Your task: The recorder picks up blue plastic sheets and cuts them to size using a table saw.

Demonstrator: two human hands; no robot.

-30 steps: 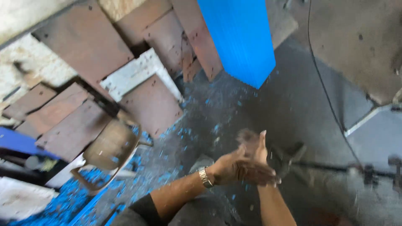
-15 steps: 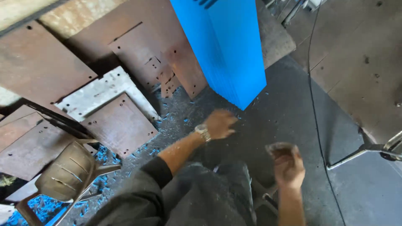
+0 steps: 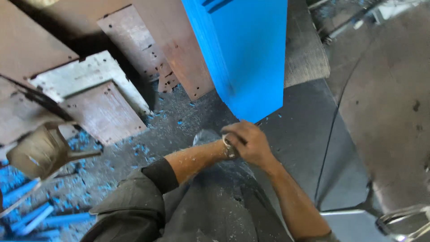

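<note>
Your right hand [image 3: 251, 142], at the centre of the frame just below the tall blue panel [image 3: 244, 54], lies curled over your left wrist and its wristwatch [image 3: 228, 148], hiding your left hand so its grip cannot be told, above your grey trouser knee [image 3: 210, 197].

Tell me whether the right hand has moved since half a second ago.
Yes. The right hand has come up from the person's lap to the left wrist and its watch, nearer the blue panel.
</note>
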